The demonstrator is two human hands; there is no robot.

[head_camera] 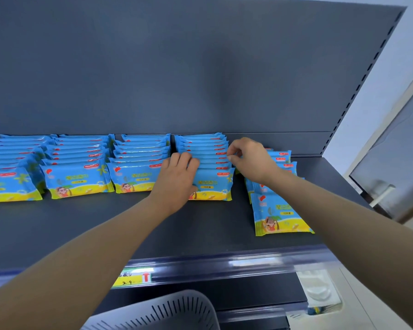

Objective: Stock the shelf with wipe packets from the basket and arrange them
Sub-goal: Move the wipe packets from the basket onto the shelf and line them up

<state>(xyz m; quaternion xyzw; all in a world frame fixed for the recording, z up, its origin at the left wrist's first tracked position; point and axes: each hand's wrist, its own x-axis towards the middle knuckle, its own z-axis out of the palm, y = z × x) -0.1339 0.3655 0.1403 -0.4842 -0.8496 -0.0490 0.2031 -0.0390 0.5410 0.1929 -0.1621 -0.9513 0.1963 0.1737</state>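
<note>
Dark grey shelf (200,234) with five rows of blue-and-yellow wipe packets standing front to back, leaning slightly back, each row running toward the back panel (177,67) at 12 o'clock.

Left hand (177,179) is laid on the left end of the fourth row (205,160), fingers curled over the packet tops, palm covering part of the front packet (212,186). It grips the row's left side; thumb is hidden, so whether it clamps the packets or only presses them can't be told.

Right hand (250,158) sits at 3 o'clock of that same row, at its right edge, fingertips pinched together on a packet corner near the back half of the row. The pinch looks closed on the wrapper edge.

Fifth row (279,206) is just at 3 o'clock of the right hand, partly under the right forearm. It's shorter and skewed, and its front packet sits further forward, toward 6 o'clock, than the other rows' fronts.

First three rows at 9 o'clock: far-left row (7,177), second row (76,172), third row (136,167). They're neat and close beside each other.

Grey slotted basket (167,310) is at 6 o'clock, below the shelf edge; its contents aren't visible. Yellow price tag (131,278) is on the shelf's front rail, above the basket.
</note>
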